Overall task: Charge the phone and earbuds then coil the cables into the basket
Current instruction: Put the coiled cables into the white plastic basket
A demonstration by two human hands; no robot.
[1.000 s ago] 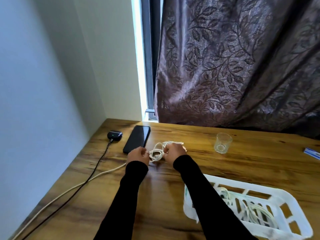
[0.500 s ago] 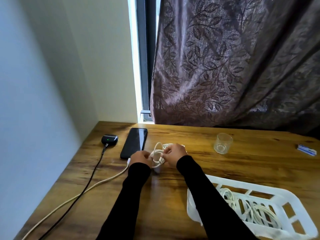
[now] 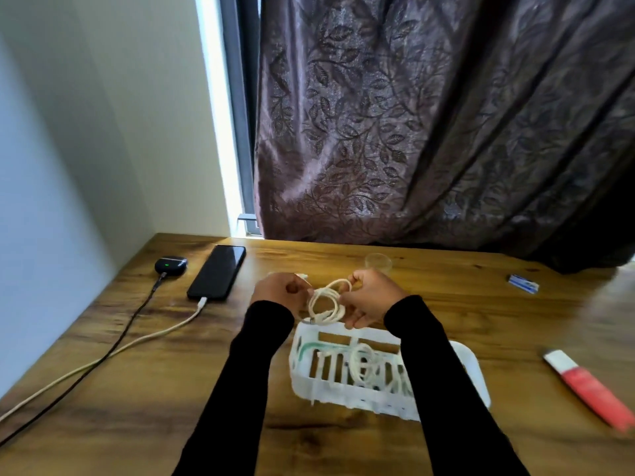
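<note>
A coiled white cable (image 3: pixel 326 304) hangs between my two hands just above the far rim of the white plastic basket (image 3: pixel 305 376). My left hand (image 3: pixel 280 290) pinches one side of the coil and my right hand (image 3: pixel 372 295) grips the other. Another coiled white cable (image 3: pixel 364 365) lies inside the basket. The black phone (image 3: pixel 218 271) lies at the far left with a white charging cable (image 3: pixel 161 333) plugged into its near end. The black earbuds case (image 3: pixel 170 265) sits beside it, a green light on, with a black cable (image 3: pixel 137 309) attached.
A clear glass (image 3: pixel 378 262) stands behind my right hand. A small blue and white object (image 3: pixel 523 283) lies at the far right, and a red and white flat item (image 3: pixel 589 386) near the right edge. A patterned curtain (image 3: pixel 429 132) hangs behind the wooden table (image 3: pixel 154 389). Both charging cables trail off the left front edge.
Both hands have lifted the coiled white cable off the table and carried it right, over the basket's far rim. The view has shifted, showing the red and white item.
</note>
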